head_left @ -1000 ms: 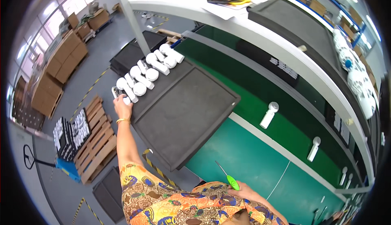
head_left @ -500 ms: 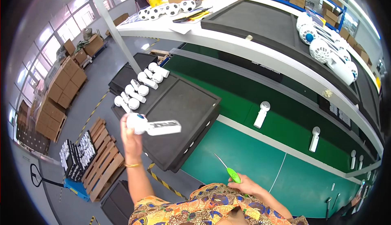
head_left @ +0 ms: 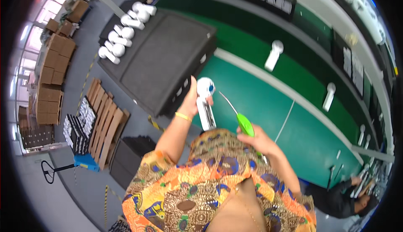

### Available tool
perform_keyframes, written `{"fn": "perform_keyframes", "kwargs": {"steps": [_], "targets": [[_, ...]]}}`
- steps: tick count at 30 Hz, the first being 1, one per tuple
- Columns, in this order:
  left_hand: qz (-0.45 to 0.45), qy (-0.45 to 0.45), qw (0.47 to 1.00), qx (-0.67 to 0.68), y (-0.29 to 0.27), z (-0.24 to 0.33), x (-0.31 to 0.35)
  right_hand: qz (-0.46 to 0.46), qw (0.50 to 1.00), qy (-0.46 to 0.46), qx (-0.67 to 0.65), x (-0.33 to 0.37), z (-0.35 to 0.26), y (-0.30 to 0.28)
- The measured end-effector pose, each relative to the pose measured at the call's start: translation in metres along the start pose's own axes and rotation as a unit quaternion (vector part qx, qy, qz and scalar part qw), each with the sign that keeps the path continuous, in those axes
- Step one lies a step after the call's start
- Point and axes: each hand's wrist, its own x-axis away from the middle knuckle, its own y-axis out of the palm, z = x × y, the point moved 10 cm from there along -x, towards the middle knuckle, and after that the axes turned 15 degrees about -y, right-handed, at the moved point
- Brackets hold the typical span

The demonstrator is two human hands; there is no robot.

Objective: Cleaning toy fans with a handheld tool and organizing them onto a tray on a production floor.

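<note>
My left hand (head_left: 192, 101) is wrapped round a white handheld fan (head_left: 205, 110), near where its round head meets the handle. The head points up and shows a blue centre; the handle hangs down in front of my body. My right hand (head_left: 259, 138) grips a tool with a bright green handle (head_left: 245, 125) and a thin metal shaft. The shaft's tip points up and left, close to the fan's head but seemingly apart from it. Part of the left fingers is hidden behind the fan.
A stack of black trays (head_left: 168, 51) stands at the left, with several white fans (head_left: 121, 34) on its far side. More fans (head_left: 274, 55) lie along the green workbench (head_left: 260, 102). A wooden pallet (head_left: 105, 123) sits on the floor at left. Another person (head_left: 344, 198) works at lower right.
The fan in my left hand has come from over the black trays to in front of my body, turning handle down. My right hand with the tool has risen. The view has tilted downward.
</note>
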Motion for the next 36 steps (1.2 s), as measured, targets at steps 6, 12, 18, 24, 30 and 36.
{"fn": "perform_keyframes", "kwargs": {"steps": [6,12,18,24,30,36], "targets": [[-0.085,0.012,0.996,-0.019,-0.003,0.019,-0.009,-0.036,0.997,0.043,-0.052,-0.038,-0.009,0.005],[-0.003,0.015,0.997,-0.081,0.003,0.015,-0.002,-0.054,0.992,0.086,-0.077,-0.029,-0.005,0.016],[-0.024,0.022,0.994,-0.104,0.003,0.017,0.002,-0.050,0.995,0.067,-0.048,-0.037,-0.012,0.017],[-0.006,0.023,0.991,-0.131,-0.006,0.015,-0.001,-0.052,0.994,0.090,-0.025,-0.039,0.004,0.009],[-0.015,0.017,0.990,-0.141,0.006,0.014,0.000,-0.068,0.997,0.038,0.018,-0.043,-0.008,0.015],[-0.035,-0.007,0.992,-0.123,-0.006,0.006,-0.002,-0.072,0.993,0.081,0.041,-0.034,-0.007,0.010]]}}
